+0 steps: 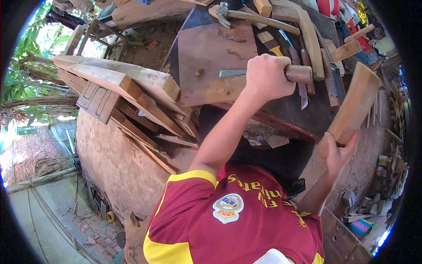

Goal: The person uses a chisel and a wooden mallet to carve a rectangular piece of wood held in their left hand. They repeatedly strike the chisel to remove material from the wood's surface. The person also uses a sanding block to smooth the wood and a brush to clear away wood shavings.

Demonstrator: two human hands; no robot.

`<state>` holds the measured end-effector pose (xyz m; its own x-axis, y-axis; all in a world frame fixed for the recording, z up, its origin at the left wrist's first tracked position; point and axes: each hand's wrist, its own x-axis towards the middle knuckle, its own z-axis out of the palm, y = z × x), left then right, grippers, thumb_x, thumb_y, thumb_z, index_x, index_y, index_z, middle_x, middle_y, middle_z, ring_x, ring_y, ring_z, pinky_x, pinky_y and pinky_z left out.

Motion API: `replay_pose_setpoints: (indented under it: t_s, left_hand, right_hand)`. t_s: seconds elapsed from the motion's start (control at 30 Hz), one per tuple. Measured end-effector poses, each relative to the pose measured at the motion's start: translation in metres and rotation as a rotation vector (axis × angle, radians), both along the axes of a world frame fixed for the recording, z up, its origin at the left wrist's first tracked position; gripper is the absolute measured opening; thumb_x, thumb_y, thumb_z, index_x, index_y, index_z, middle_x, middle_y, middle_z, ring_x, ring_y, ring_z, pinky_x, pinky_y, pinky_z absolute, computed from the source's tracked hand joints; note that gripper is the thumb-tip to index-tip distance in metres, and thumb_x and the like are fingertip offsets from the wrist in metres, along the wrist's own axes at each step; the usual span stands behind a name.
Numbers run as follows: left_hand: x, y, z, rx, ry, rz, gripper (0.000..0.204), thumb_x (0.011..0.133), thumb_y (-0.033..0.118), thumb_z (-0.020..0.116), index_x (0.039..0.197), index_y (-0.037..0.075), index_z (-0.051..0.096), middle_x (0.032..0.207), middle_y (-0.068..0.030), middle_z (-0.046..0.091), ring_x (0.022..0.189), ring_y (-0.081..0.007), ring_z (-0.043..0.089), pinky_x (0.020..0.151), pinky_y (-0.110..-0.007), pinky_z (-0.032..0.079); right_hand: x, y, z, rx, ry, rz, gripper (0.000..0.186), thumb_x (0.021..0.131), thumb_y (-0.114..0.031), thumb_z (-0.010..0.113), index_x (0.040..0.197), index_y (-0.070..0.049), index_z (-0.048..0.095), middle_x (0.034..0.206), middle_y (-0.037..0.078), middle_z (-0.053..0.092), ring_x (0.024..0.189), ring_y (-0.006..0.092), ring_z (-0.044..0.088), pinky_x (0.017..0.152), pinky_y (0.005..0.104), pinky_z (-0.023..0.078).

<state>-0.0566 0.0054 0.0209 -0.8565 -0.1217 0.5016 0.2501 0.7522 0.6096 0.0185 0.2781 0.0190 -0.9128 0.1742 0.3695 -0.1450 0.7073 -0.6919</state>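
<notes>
My left hand [269, 78] is wrapped round the wooden handle of a chisel [299, 74]. The chisel lies sideways above a flat brown wooden board [206, 53] on the dark bench, its metal blade pointing left. Whether the blade touches the board I cannot tell. Off the bench's right side, my right hand [337, 152] grips the lower end of a thick wooden mallet [357, 103], a plain club that widens upward. It is raised and tilted to the right, apart from the chisel. A small wood chip [199, 71] rests on the board.
A claw hammer [252, 20] lies at the bench's far side. Near it are a paintbrush [269, 42], a knife [303, 94] and a curved wooden piece [310, 39]. Long timbers [127, 83] lean at the left. Wood scraps [369, 202] cover the ground at right.
</notes>
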Motion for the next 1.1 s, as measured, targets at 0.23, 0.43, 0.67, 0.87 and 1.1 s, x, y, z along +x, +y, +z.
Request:
replay_pose_setpoints:
  t_s: [0.23, 0.43, 0.67, 0.87, 1.1]
  left_hand:
    - [0.0, 0.0, 0.011, 0.119, 0.056, 0.005, 0.015, 0.057, 0.024, 0.07, 0.067, 0.013, 0.068, 0.06, -0.014, 0.06, 0.061, -0.0358, 0.061, 0.057, -0.041, 0.051]
    - [0.002, 0.003, 0.017, 0.192, 0.084, 0.039, 0.016, 0.055, 0.023, 0.071, 0.064, 0.012, 0.065, 0.059, -0.0135, 0.059, 0.061, -0.0359, 0.06, 0.057, -0.041, 0.05]
    - [0.0, 0.005, 0.007, 0.113, 0.027, 0.041, 0.016, 0.055, 0.024, 0.07, 0.062, 0.011, 0.062, 0.059, -0.0124, 0.059, 0.06, -0.0354, 0.06, 0.055, -0.041, 0.05]
    - [-0.003, 0.007, 0.01, 0.123, 0.043, 0.025, 0.015, 0.054, 0.024, 0.07, 0.065, 0.014, 0.066, 0.061, -0.011, 0.061, 0.06, -0.0342, 0.061, 0.055, -0.041, 0.05]
    - [0.0, 0.013, -0.003, -0.017, -0.07, 0.008, 0.018, 0.054, 0.025, 0.07, 0.07, 0.016, 0.069, 0.062, -0.0107, 0.063, 0.06, -0.033, 0.062, 0.056, -0.041, 0.051]
  right_hand:
    - [-0.035, 0.049, 0.07, -0.06, 0.397, -0.133, 0.06, 0.073, -0.005, 0.078, 0.125, 0.007, 0.049, 0.12, 0.02, 0.056, 0.108, 0.0265, 0.058, 0.089, 0.0371, 0.052]
    - [-0.064, -0.002, 0.085, -0.608, 0.76, -0.238, 0.07, 0.065, -0.004, 0.081, 0.125, -0.001, 0.044, 0.121, 0.019, 0.054, 0.104, 0.0298, 0.059, 0.078, 0.0441, 0.058]
    - [-0.029, -0.037, 0.0, 0.289, 0.286, 0.166, 0.078, 0.073, -0.011, 0.075, 0.138, 0.002, 0.036, 0.138, 0.024, 0.045, 0.125, 0.0282, 0.048, 0.105, 0.043, 0.037]
    - [-0.035, -0.025, 0.031, -0.468, 0.397, -0.305, 0.075, 0.073, -0.009, 0.077, 0.137, 0.001, 0.037, 0.124, 0.021, 0.053, 0.109, 0.0294, 0.056, 0.096, 0.0435, 0.044]
    - [-0.028, -0.024, -0.017, 0.475, 0.248, 0.225, 0.09, 0.07, -0.006, 0.077, 0.145, -0.004, 0.028, 0.127, 0.018, 0.051, 0.108, 0.0314, 0.056, 0.084, 0.0436, 0.052]
